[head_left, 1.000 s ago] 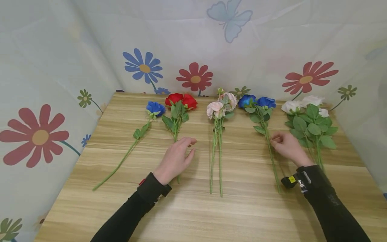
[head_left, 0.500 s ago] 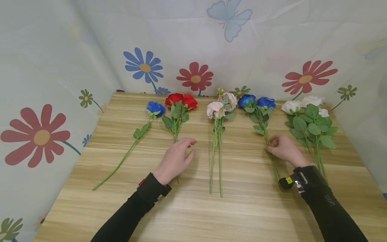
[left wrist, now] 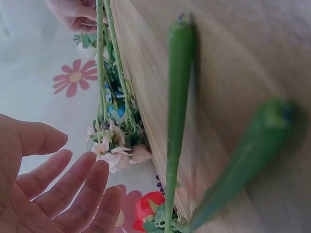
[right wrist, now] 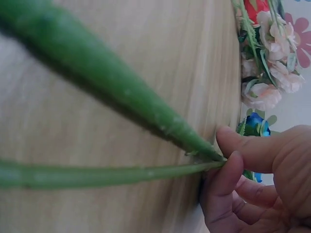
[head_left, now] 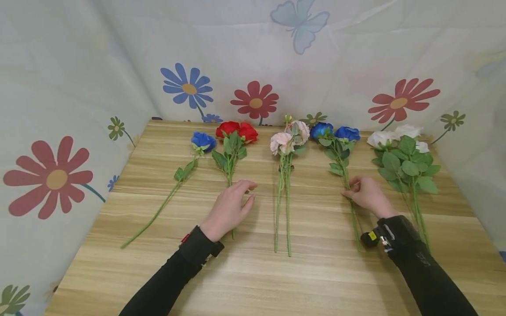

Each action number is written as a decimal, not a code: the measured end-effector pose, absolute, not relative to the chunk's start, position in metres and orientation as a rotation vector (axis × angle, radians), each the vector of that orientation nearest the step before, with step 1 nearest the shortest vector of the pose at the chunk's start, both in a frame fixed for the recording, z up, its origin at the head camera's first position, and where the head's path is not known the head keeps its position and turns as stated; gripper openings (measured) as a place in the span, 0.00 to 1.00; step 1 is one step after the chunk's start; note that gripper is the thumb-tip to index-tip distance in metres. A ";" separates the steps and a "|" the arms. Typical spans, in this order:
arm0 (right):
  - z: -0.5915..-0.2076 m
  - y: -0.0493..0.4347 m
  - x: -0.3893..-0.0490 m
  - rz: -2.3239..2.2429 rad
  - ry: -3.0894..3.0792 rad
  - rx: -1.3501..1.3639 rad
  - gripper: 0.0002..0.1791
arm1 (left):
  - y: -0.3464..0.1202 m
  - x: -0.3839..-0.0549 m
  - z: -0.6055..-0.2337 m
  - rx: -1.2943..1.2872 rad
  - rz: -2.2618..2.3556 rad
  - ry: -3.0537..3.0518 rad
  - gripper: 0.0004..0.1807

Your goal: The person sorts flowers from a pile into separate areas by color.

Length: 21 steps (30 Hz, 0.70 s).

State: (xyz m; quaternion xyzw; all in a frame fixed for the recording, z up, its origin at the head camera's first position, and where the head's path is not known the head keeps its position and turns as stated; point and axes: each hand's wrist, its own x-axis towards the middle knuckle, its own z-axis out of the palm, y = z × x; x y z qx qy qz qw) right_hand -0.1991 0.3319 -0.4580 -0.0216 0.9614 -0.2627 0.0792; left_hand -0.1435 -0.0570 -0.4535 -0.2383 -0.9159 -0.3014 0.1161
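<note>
Thumb and forefinger of my right hand [head_left: 367, 193] pinch the green stems [right wrist: 112, 172] of two blue roses [head_left: 348, 133], which lie right of centre on the table. Seen from the right wrist, the stems come together at the fingertips. My left hand [head_left: 229, 206] hovers with loosely bent fingers over the stems of two red roses [head_left: 248, 132], holding nothing. Its palm and spread fingers show beside those stems [left wrist: 179, 97] in the left wrist view. Part of the red roses' stems is hidden under this hand in the head view.
Pale pink flowers [head_left: 281, 143] with long stems lie between the hands. A single blue rose [head_left: 204, 141] slants at the left. White roses [head_left: 407, 131] with broad leaves lie right of my right hand. A flower-printed curtain [head_left: 336, 57] borders the wooden table [head_left: 253, 285].
My right hand has moved left onto the blue roses' stems and now pinches them; their lower ends have shifted slightly left. My left hand has stayed still.
</note>
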 end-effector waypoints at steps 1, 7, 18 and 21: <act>-0.457 0.331 -0.199 -0.780 2.878 -0.065 0.25 | -0.058 -0.143 -0.453 -0.695 -0.883 -2.686 0.16; -0.453 0.330 -0.196 -0.776 2.894 -0.081 0.28 | -0.063 -0.142 -0.452 -0.672 -0.890 -2.700 0.16; -0.443 0.314 -0.185 -0.978 3.170 -0.154 0.20 | -0.080 -0.146 -0.451 -0.607 -0.881 -2.712 0.15; -0.440 0.303 -0.182 -1.078 3.202 -0.168 0.16 | -0.087 -0.147 -0.451 -0.588 -0.831 -2.720 0.14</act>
